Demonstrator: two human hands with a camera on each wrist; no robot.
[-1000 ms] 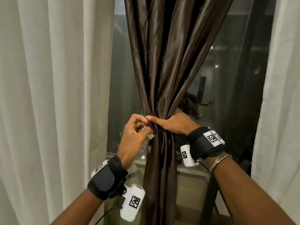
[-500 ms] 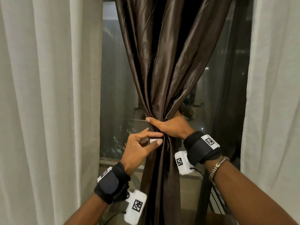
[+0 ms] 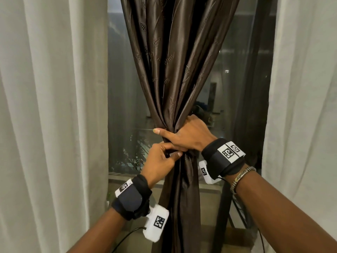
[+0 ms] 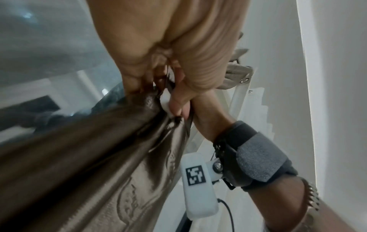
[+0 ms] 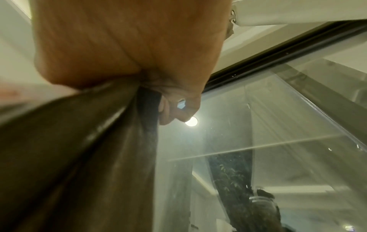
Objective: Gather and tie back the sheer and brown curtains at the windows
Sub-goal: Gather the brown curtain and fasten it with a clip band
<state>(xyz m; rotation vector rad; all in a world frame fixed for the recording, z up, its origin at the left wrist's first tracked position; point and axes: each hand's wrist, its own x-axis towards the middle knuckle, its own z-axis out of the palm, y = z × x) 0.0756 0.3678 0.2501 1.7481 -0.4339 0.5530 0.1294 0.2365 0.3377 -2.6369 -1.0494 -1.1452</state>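
Observation:
The brown curtain [image 3: 175,70] hangs at the middle of the window, bunched into a narrow waist. My right hand [image 3: 182,136] grips that waist from the right, fingers wrapped round the folds [image 5: 79,141]. Just below and touching it, my left hand [image 3: 175,154] pinches at the front of the bunch. In the left wrist view its fingers [image 4: 176,102] hold a thin dark tie strap with a white tab [image 4: 165,100] against the curtain [image 4: 99,157]. Sheer curtains hang loose at the left [image 3: 45,106] and right [image 3: 300,106].
Window glass [image 3: 127,106] lies behind the brown curtain, dark outside with reflections. A sill or ledge [image 3: 209,189] runs below the hands. The dark window frame [image 5: 278,51] shows in the right wrist view.
My left hand has moved right and closer, now tucked under the right hand's thumb. The white tab between its fingers no longer shows in the head view. The right hand keeps its grip.

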